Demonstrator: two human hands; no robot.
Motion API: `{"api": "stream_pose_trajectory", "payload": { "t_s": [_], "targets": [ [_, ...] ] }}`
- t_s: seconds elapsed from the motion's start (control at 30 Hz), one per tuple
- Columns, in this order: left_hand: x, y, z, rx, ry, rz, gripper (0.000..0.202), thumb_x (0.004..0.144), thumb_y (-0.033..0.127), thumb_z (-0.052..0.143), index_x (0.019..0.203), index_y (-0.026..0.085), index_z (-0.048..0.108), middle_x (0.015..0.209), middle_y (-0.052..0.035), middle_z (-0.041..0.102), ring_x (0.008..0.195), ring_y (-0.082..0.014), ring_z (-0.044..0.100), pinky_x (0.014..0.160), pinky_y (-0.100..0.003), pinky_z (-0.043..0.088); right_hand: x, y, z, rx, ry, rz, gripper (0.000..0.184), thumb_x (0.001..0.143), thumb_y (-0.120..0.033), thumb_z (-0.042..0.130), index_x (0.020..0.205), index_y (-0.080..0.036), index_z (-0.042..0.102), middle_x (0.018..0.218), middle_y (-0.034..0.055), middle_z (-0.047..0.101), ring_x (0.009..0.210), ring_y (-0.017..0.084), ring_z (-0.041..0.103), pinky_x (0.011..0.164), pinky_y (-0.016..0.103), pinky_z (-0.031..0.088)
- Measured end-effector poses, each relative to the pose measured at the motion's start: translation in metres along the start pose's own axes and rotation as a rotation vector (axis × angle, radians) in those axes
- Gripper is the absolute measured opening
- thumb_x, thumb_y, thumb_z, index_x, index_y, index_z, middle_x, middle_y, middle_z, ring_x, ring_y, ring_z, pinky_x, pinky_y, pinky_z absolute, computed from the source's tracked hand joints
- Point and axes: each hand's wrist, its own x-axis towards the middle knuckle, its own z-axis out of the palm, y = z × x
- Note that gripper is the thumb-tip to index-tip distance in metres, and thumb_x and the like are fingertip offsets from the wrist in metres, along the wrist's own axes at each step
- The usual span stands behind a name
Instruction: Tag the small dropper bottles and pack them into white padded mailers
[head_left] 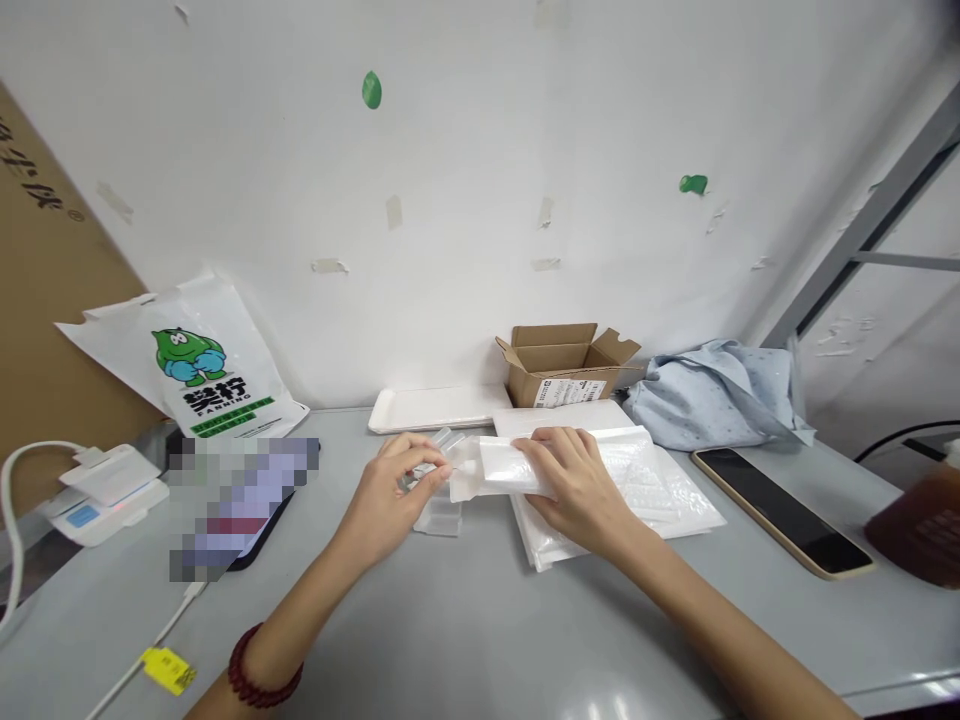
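Observation:
My right hand [574,485] is wrapped over a rolled or folded white plastic sleeve [504,464], whose left end points at my other hand. A translucent flap [466,482] sticks out of that end. Thumb and fingertips of my left hand [394,490] are pinched together right beside the flap; what they hold, if anything, is too small to make out. Partly behind the left fingers lies a clear plastic piece [441,518] on the table. Beneath my right hand is a stack of glossy white plastic bags [660,490], partly covered by the hand and sleeve.
At the back stand an open cardboard box [559,365] and a flat white tray [442,408]. A blue cloth [712,395], a phone [780,510] and a brown bottle [922,525] are right. Left are a printed bag [202,370], a blurred phone [247,510] and a cable [169,625].

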Motion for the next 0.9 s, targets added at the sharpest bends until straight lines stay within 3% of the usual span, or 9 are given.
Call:
{"api": "stream_pose_trajectory", "payload": {
  "t_s": [0.1, 0.23, 0.33, 0.47, 0.73, 0.9],
  "targets": [
    [-0.001, 0.000, 0.002, -0.038, -0.034, 0.011, 0.019, 0.079, 0.038, 0.056, 0.077, 0.027, 0.072, 0.121, -0.0059, 0.056, 0.118, -0.0276, 0.045, 0.060, -0.025, 0.047, 0.000, -0.006, -0.003, 0.030, 0.033, -0.033, 0.037, 0.077, -0.013, 0.052, 0.114, -0.016, 0.052, 0.101, 0.0129, 0.053, 0.096, 0.026, 0.048, 0.080, 0.040, 0.036],
    [-0.003, 0.002, 0.005, -0.118, -0.083, 0.029, 0.016, 0.078, 0.037, 0.060, 0.075, 0.029, 0.074, 0.123, -0.0046, 0.057, 0.121, -0.0278, 0.044, 0.077, -0.031, 0.050, 0.001, -0.009, -0.005, 0.063, 0.059, -0.050, 0.039, 0.076, -0.011, 0.051, 0.115, -0.016, 0.052, 0.100, 0.0119, 0.053, 0.095, 0.025, 0.049, 0.079, 0.039, 0.037],
    [-0.005, 0.005, 0.009, -0.188, -0.112, 0.069, 0.014, 0.077, 0.033, 0.062, 0.076, 0.029, 0.075, 0.109, -0.0056, 0.065, 0.110, -0.0271, 0.053, 0.081, -0.034, 0.048, -0.001, -0.010, -0.004, 0.084, 0.047, -0.079, 0.039, 0.075, -0.011, 0.050, 0.114, -0.016, 0.052, 0.099, 0.0118, 0.053, 0.094, 0.025, 0.049, 0.079, 0.039, 0.037],
    [-0.008, 0.010, 0.014, -0.266, -0.162, 0.097, 0.018, 0.080, 0.028, 0.058, 0.083, 0.029, 0.075, 0.082, -0.0032, 0.070, 0.080, -0.0214, 0.062, 0.073, -0.032, 0.047, -0.003, -0.012, -0.003, 0.108, 0.028, -0.123, 0.041, 0.073, -0.011, 0.051, 0.114, -0.016, 0.053, 0.099, 0.0122, 0.052, 0.094, 0.025, 0.048, 0.079, 0.039, 0.035],
    [-0.011, 0.014, 0.021, -0.256, 0.029, 0.091, 0.009, 0.073, 0.027, 0.064, 0.066, 0.022, 0.067, 0.071, -0.0014, 0.067, 0.068, -0.0176, 0.059, 0.064, -0.027, 0.043, -0.003, -0.014, -0.006, 0.139, 0.014, -0.124, 0.044, 0.073, -0.014, 0.052, 0.116, -0.016, 0.051, 0.103, 0.0132, 0.052, 0.097, 0.026, 0.047, 0.081, 0.040, 0.034],
    [-0.015, 0.015, 0.024, -0.218, 0.057, -0.073, 0.016, 0.068, 0.027, 0.064, 0.065, 0.021, 0.050, 0.060, 0.0032, 0.054, 0.055, -0.0133, 0.049, 0.051, -0.022, 0.035, -0.003, -0.017, -0.009, 0.157, -0.002, -0.160, 0.044, 0.076, -0.020, 0.053, 0.119, -0.015, 0.050, 0.106, 0.0141, 0.051, 0.096, 0.027, 0.045, 0.081, 0.042, 0.034]
  ]
}}
